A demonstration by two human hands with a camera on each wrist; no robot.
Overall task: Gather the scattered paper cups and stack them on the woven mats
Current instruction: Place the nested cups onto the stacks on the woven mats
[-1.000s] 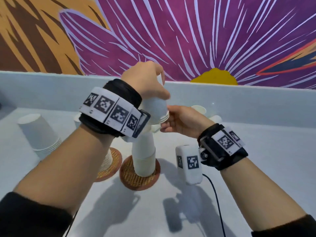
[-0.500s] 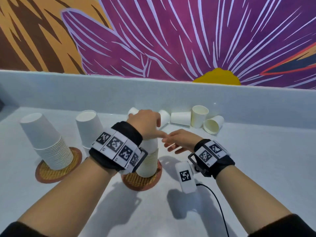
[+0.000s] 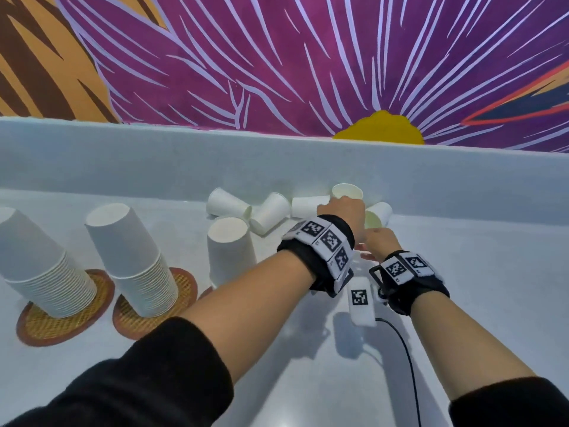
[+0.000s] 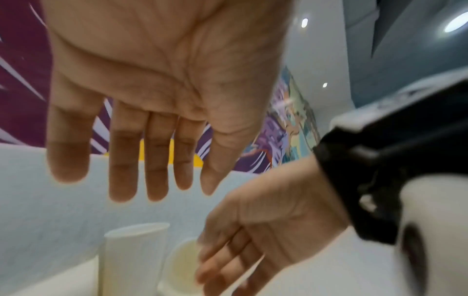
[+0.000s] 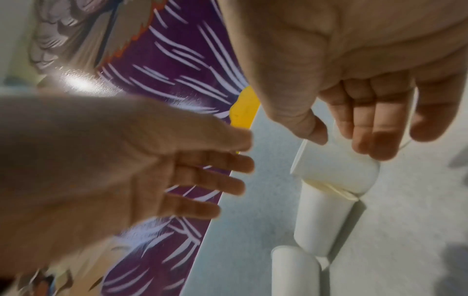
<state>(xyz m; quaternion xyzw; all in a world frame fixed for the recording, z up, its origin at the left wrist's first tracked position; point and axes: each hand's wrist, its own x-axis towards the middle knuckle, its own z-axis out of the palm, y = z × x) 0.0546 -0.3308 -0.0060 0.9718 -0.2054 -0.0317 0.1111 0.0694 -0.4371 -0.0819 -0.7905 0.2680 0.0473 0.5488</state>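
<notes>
In the head view, the fingers of the left hand [image 3: 341, 211] are hidden behind its own knuckles at centre right, and the upright cup [image 3: 348, 191] is partly covered. The third mat [image 3: 205, 293] is almost wholly masked by the left forearm — only a sliver is seen. In both wrist views the hands are blurred; whether the right hand [image 5: 367, 112] touches the lying cup [image 5: 336, 170] cannot be told.

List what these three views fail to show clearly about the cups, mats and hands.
- Third mat: head view, almost all hidden by the left forearm.
- Left hand: head view, fingers hidden behind its own back.
- Right hand: left wrist view, fingertips blurred.
- Far left stack: head view, cut by the edge.
</notes>
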